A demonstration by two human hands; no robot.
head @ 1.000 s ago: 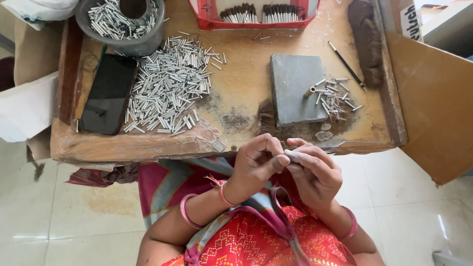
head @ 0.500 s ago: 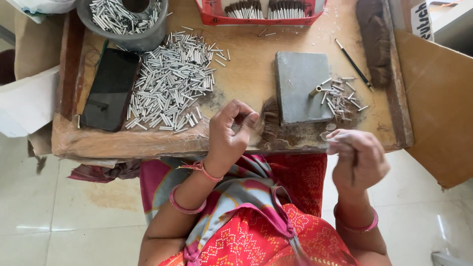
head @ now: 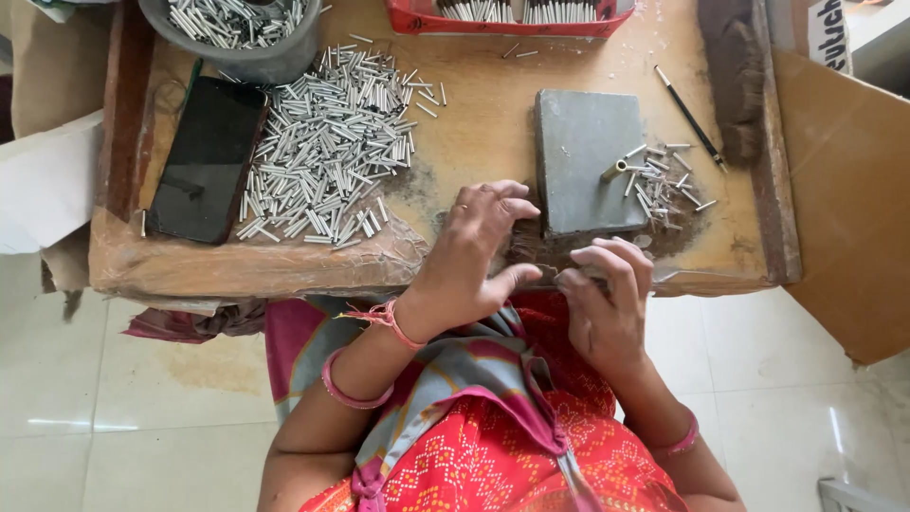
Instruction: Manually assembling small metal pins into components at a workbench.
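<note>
Low wooden work board [head: 474, 104] over pale floor tiles | left hand [head: 474, 251] fingers spread, resting beside grey stone slab [head: 583, 161] | right hand [head: 607, 303] pinching a small item, unclear | silver metal tubes [head: 327, 156] heaped mid-board | red tray [head: 507, 17] far edge | brown cardboard box, white label [head: 844, 190] at right.

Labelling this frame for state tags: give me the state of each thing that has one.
left hand: open, fingers spread over the table edge
right hand: fingers curled, contents hidden
phone: screen dark, lying flat
grey bowl: holding metal tubes
tube pile: loose, spread out
grey slab: flat, top bare
</note>
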